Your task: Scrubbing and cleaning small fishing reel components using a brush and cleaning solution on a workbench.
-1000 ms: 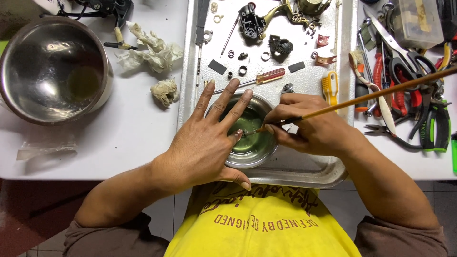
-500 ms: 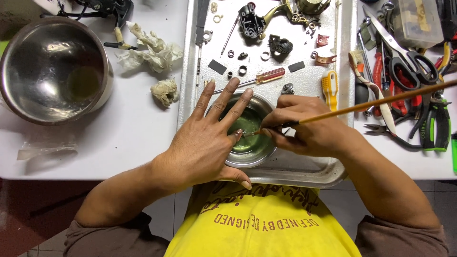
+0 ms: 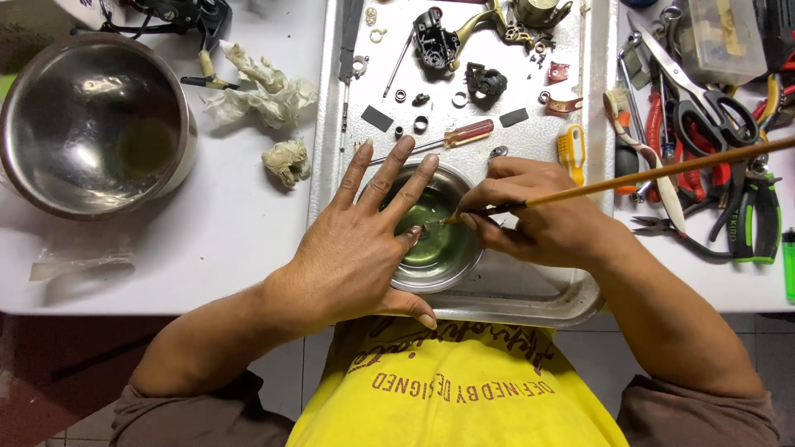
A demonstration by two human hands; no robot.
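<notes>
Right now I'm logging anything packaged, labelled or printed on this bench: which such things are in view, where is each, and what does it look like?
Clear plastic box: far right corner of the table, rectangular, see-through, holding small yellowish parts.
Yellow shirt: bottom centre, on the person, with dark red print across the chest.
Green-handled pliers: right edge among the tools, black and green grips with small white print.
No screens or signs show.

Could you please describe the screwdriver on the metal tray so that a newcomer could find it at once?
Start at the long metal tray in the middle of the white table. Just above the small steel bowl that the left hand covers, the screwdriver lies slanted. Its clear red handle sets it apart from the small dark parts around it.
</notes>
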